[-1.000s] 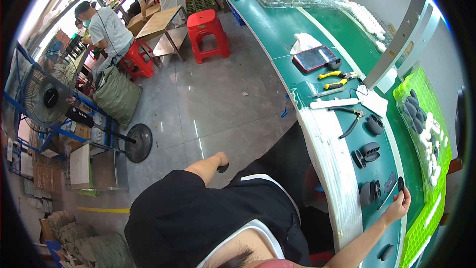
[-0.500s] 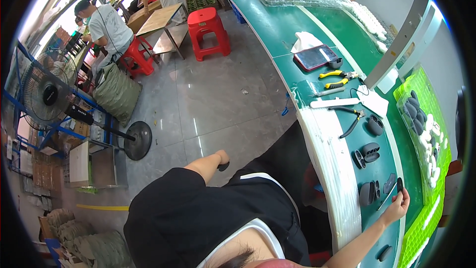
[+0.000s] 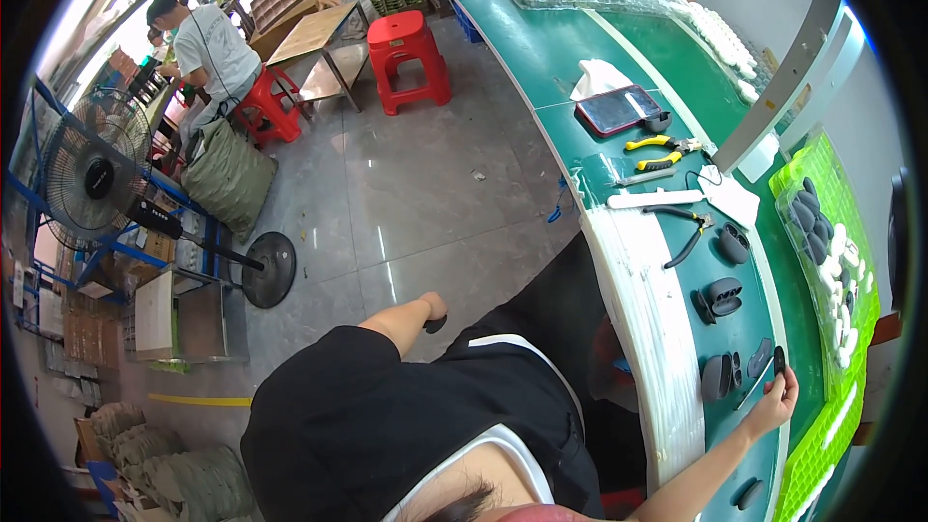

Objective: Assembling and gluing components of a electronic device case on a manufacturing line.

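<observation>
Head view shows your right hand (image 3: pixel 773 404) reaching out over the green worktop (image 3: pixel 541 48), close to its near edge, with the fingers pinched shut on a small dark piece (image 3: pixel 779 360) held upright at the fingertips. Just beside it on the worktop lie a thin dark strip (image 3: pixel 755 382) and a pair of dark grey oval shells (image 3: pixel 720 377); another pair of shells (image 3: pixel 720 296) sits further along, with black-handled pliers (image 3: pixel 688 232) and yellow-handled pliers (image 3: pixel 657 152) beyond that.

Your left hand (image 3: pixel 433 307) hangs down off the worktop, over the grey floor (image 3: pixel 406 184) beside your dark clothing, closed around something small and dark (its kind is not clear from here).

By the look of it you are at the picking-up or fitting stage with that small piece, working next to the nearest shells. A next move would call for a steady pinch and a careful line-up with whatever it mates to, since the parts are small and close together.

Hard to make out: the exact shape of the held piece, whether it touches the strip, and what fills the bright green tray (image 3: pixel 822 232) along the far edge beyond dark and pale lumps. Your right forearm is partly cut off at the lower edge.
</observation>
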A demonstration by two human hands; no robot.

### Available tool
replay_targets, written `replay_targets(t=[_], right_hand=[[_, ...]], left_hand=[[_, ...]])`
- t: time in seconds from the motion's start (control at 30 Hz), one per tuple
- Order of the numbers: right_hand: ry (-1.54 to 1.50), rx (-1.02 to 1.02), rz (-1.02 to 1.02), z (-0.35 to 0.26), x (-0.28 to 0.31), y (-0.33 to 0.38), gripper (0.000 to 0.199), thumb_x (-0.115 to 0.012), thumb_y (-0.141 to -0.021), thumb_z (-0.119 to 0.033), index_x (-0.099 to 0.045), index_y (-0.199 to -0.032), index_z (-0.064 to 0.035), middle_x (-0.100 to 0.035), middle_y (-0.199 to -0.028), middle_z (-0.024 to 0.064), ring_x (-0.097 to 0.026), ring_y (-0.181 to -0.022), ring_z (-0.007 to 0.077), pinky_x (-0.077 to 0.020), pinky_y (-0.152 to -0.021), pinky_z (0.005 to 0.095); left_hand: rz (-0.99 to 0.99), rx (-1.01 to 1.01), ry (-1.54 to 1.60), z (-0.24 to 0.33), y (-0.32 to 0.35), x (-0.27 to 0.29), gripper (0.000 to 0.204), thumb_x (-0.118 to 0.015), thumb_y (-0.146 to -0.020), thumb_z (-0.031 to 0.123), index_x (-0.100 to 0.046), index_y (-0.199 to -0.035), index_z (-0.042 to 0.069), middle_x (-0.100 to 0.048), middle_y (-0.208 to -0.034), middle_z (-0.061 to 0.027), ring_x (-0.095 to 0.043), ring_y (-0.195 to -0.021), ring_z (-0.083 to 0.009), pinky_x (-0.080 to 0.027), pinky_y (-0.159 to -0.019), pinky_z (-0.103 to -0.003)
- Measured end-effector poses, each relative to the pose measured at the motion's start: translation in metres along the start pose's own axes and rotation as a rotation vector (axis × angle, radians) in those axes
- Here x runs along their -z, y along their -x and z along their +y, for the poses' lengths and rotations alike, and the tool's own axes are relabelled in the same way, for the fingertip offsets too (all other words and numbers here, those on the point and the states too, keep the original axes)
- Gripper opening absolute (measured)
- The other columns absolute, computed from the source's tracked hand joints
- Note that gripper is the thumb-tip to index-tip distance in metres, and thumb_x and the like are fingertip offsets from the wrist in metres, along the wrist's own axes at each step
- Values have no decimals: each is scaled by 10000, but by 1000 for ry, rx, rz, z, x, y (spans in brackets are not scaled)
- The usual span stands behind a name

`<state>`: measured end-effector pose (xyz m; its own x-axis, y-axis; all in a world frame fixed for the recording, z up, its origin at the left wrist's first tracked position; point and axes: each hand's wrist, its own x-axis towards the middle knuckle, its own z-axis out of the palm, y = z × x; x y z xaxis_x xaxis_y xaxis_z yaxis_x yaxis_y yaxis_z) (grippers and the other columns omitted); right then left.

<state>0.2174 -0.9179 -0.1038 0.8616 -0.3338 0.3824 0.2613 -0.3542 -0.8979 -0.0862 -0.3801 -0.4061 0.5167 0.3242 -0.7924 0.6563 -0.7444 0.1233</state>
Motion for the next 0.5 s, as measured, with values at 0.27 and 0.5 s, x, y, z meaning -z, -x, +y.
replay_targets(t=[0.27,0.5], right_hand=[[10,0,-5,-5,-2,0,152,-538,-818,-59,-618,-942,-24,-548,-731,-4,-434,-574,45,-336,-508,170],[24,-10,-6,-8,-4,1,154,-545,-819,-73,-622,-945,-28,-548,-732,-6,-436,-580,51,-342,-516,176]], left_hand=[[44,33,91,-4,-7,-5,329,-478,-753,220,-645,-953,19,-589,-1044,-200,-560,-991,-334,-441,-845,-374],[69,27,92,1,1,-1,310,-498,-722,189,-652,-924,11,-602,-1017,-204,-580,-959,-331,-455,-818,-383]])
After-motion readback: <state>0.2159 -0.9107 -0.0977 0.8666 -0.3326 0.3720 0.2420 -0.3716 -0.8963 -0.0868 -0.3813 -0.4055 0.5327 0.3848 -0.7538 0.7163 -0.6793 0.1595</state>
